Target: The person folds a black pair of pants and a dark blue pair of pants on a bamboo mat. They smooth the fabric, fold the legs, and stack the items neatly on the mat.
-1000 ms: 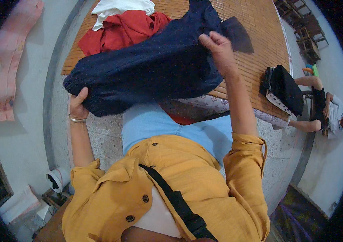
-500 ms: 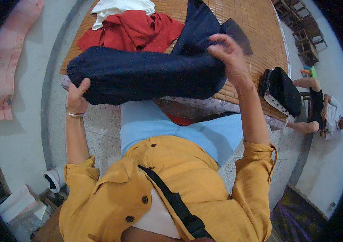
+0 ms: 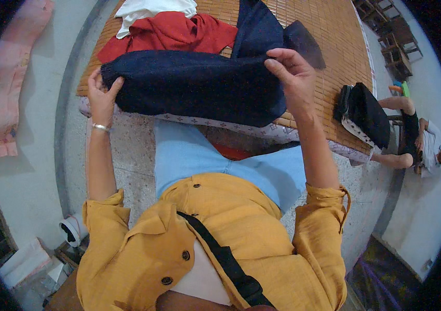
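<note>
A dark navy garment (image 3: 199, 85) hangs stretched between both my hands above the edge of a bed covered with a woven bamboo mat (image 3: 334, 36). My left hand (image 3: 101, 96) grips its left end, a bracelet on the wrist. My right hand (image 3: 293, 78) pinches its upper right edge. Part of the navy cloth trails back onto the mat behind my right hand. A red garment (image 3: 173, 33) and a white one (image 3: 153, 9) lie on the mat just beyond.
A black bag (image 3: 368, 114) sits at the bed's right edge. Another person (image 3: 417, 142) sits on the floor at the right. A pink cloth (image 3: 5, 93) lies at the left. Wooden furniture (image 3: 386, 36) stands at the upper right.
Both hands have lifted and moved away from me with the navy garment, which is now folded narrower and stretched more level between them.
</note>
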Demonstrator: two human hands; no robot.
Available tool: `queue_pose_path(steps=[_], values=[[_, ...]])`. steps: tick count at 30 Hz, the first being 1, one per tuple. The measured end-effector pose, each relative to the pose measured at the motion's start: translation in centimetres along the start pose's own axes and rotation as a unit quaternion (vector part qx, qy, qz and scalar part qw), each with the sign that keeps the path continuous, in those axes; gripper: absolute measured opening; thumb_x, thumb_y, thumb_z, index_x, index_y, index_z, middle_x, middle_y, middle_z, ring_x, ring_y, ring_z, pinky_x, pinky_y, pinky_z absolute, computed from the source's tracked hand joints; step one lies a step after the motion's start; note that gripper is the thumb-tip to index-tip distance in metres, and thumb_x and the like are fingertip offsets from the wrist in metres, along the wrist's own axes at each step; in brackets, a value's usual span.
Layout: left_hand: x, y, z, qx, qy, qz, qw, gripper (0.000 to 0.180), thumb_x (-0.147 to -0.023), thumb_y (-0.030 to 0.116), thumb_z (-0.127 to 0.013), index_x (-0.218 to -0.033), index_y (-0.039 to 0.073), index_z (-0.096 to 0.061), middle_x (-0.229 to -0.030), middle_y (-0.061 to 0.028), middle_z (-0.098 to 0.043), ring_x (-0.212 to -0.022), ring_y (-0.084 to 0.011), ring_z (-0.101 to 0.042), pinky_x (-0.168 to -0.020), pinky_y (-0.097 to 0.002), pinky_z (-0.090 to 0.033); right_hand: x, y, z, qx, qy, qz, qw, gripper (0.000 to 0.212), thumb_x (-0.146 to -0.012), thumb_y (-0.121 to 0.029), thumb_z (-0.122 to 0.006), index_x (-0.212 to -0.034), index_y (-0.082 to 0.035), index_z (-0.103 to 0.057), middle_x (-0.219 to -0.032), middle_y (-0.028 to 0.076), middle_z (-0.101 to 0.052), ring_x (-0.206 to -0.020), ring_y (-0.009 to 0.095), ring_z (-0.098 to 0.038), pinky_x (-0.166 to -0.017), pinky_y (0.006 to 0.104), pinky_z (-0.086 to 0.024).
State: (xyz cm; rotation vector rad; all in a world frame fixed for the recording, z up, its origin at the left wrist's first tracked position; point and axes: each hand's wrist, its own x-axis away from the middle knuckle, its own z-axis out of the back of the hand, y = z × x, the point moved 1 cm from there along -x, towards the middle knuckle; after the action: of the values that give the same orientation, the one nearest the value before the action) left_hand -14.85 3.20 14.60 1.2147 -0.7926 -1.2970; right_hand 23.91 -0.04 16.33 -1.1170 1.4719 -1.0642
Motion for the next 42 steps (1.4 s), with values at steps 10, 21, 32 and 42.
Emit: queue_pose_path(steps=[10, 21, 32, 42], values=[[7.2, 7.2, -13.1, -0.081, -0.212, -0.271, 0.935, 0.043, -0.064, 0.006, -0.073, -0.105, 0.005, -0.057, -0.101, -0.0101, -0.059, -0.093, -0.0250, -0.057, -0.083, -0.0315, -0.045, 4.4, 0.6, -7.7, 0.214, -0.080, 0.208, 0.951, 0.012, -0.073, -0.005, -0.064, -0.085, -0.008, -0.062, -0.077, 0.007, -0.062, -0.067, 0.025, -0.059, -0.058, 0.0313, -0.043], [6.9, 8.8, -9.8, -0.137, -0.185, -0.290, 0.929, 0.027, -0.063, -0.006, -0.065, -0.089, 0.002, -0.065, -0.077, -0.0101, -0.062, -0.071, -0.0228, -0.060, -0.064, -0.0288, -0.048, 6.0, 1.3, -7.4, 0.268, -0.167, 0.163, 0.935, 0.037, -0.075, -0.025, -0.070, -0.101, -0.005, -0.053, -0.074, 0.016, -0.059, -0.071, 0.032, -0.059, -0.058, 0.0376, -0.044], [5.4, 9.5, 0.4, -0.056, -0.011, -0.272, 0.961, 0.011, -0.075, -0.005, -0.059, -0.086, -0.001, -0.060, -0.086, -0.0080, -0.059, -0.084, -0.0180, -0.055, -0.077, -0.0266, -0.042, 4.9, 5.1, 2.0, 0.511, -0.476, -0.058, 0.713, 0.052, -0.059, -0.035, -0.076, -0.099, -0.005, -0.061, -0.079, 0.021, -0.061, -0.079, 0.037, -0.058, -0.069, 0.0423, -0.047], [5.5, 7.4, 2.5, -0.030, 0.053, -0.231, 0.971, 0.010, -0.077, -0.004, -0.059, -0.086, -0.002, -0.059, -0.088, -0.0075, -0.059, -0.085, -0.0172, -0.055, -0.079, -0.0271, -0.043, 0.8, -1.2, 11.8, 0.718, -0.186, 0.035, 0.670, 0.029, -0.059, -0.003, -0.063, -0.087, -0.011, -0.065, -0.080, 0.015, -0.062, -0.079, 0.036, -0.057, -0.068, 0.0417, -0.045]])
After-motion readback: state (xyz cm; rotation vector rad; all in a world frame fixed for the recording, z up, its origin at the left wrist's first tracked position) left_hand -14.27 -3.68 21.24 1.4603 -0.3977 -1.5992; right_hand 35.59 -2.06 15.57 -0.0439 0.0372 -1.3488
